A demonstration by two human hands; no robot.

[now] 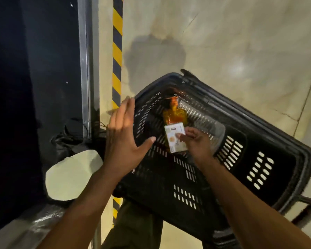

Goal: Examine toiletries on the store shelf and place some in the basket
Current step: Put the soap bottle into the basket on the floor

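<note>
A black slotted plastic basket (269, 133) stands on the floor below me. Inside it lies an orange bottle (174, 114) with its neck pointing away. My right hand (196, 142) pinches a small white box (172, 135) with an orange round mark, holding it over the basket just in front of the bottle. My left hand (124, 139) hovers over the basket's left rim with fingers spread and straight, holding nothing.
A dark shelf unit (34, 87) with a metal edge rail (87, 69) fills the left. A yellow-and-black hazard stripe (117, 51) runs along the pale tiled floor (241, 42). A white rounded object (70, 175) sits at lower left. My trouser leg (133, 225) shows under the basket.
</note>
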